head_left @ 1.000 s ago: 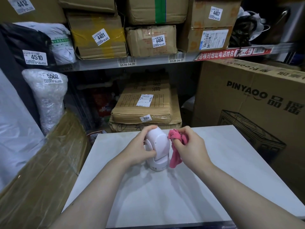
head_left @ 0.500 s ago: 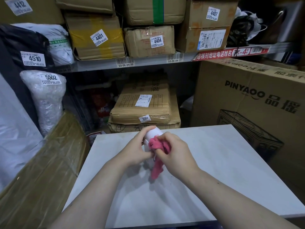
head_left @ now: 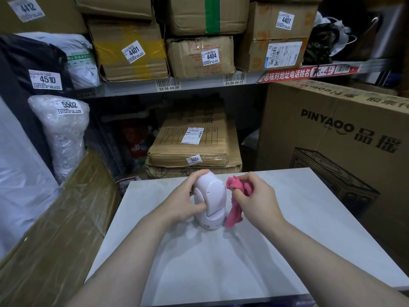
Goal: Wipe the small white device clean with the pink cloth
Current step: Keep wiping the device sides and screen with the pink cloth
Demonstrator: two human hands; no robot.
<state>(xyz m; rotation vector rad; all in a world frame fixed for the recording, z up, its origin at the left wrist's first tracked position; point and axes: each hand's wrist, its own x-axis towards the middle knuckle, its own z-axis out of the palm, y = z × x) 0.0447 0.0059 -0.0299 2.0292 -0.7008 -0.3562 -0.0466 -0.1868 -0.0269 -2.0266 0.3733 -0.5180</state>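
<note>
At the far middle of a pale tabletop [head_left: 221,273], a person's left hand [head_left: 186,200] grips a small white device [head_left: 212,196]. The fingers curl over its rounded top and the thumb presses against its near side. The device stands upright on its round base, resting on the table.

Just to its right, the right hand [head_left: 254,200] holds a pink cloth [head_left: 235,189] bunched between curled fingers and thumb. The wad of cloth at the fingertips sits right against the device's upper right edge, though whether it actually touches cannot be made out. A loose tail of the cloth hangs down beside the device's right flank, reaching the tabletop. Both bare forearms stretch in from the bottom of the view.

Beyond the table, stacked flat cardboard parcels [head_left: 192,140] lie on the floor, one labelled 3507. To the right stands a large brown carton [head_left: 332,134] printed PINYAOO. To the left, a bubble-wrapped bundle [head_left: 64,134] labelled 5502 stands upright, near a big parcel wrapped in brown tape [head_left: 55,240]. Above, a metal shelf [head_left: 199,84] with barcode stickers carries more cardboard boxes [head_left: 199,56] numbered 4401, 4404 and 4407.
</note>
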